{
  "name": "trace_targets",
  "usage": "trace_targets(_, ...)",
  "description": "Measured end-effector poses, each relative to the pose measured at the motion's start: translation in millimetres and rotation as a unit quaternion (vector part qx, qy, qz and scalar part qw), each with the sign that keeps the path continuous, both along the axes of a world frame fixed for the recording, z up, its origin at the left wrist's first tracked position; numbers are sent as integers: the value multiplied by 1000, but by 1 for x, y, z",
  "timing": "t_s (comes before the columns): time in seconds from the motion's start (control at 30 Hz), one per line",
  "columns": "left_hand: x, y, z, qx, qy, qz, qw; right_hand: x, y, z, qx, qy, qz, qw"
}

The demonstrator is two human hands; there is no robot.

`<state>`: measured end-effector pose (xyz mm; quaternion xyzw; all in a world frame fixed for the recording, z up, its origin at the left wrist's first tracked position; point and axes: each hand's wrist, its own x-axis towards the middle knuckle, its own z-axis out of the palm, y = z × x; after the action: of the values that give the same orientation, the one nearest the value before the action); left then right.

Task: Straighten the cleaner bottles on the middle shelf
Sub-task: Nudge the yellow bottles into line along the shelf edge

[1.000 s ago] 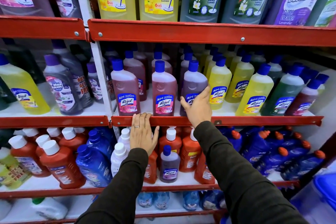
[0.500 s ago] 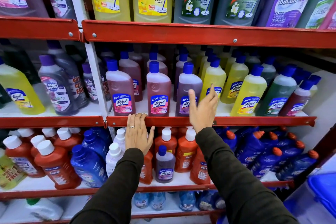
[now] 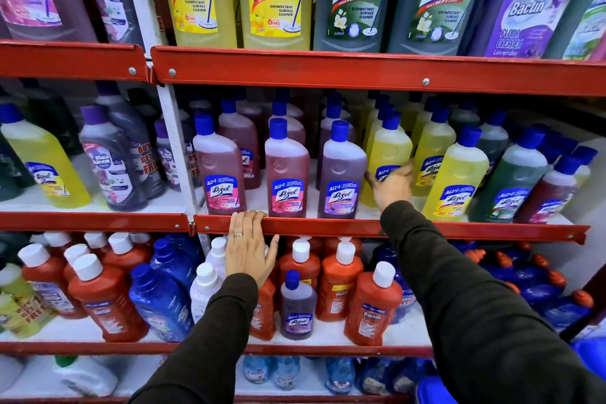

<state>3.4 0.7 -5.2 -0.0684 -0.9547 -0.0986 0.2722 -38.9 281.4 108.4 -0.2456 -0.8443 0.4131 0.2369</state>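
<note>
Reaching onto the middle shelf (image 3: 393, 229), the right hand (image 3: 392, 185) wraps its grip around a yellow bottle (image 3: 387, 161) beside a purple bottle (image 3: 341, 174). Left hand (image 3: 251, 248) lies flat, fingers open, over the shelf's red edge.

This was a shop aisle, stocked for sale. Red metal shelves (image 3: 360, 70) carried rows of identical Lizol cleaner bottles (image 3: 287, 170) grouped by colour (several deep), and nearby labels (image 3: 531, 6) advertised "Buy 1 Get 1 Free" offers.
</note>
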Motion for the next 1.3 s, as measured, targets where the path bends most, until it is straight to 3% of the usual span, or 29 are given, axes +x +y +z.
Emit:
trace_targets(0.47, 2, 3, 2, -24, 1, 22, 999, 36, 5, -16, 88, 7, 6, 996)
trace_targets(0.97, 4, 8, 0, 26, 17, 16, 999, 61, 6, -22, 102, 33, 5, 994)
trace_targets(1.17, 14, 24, -5, 137, 20, -1, 990, 65, 16, -28, 68, 63, 45, 995)
trace_targets(1.3, 35, 69, -1, 236, 44, -39, 970, 75, 22, -34, -49, 128, 97, 986)
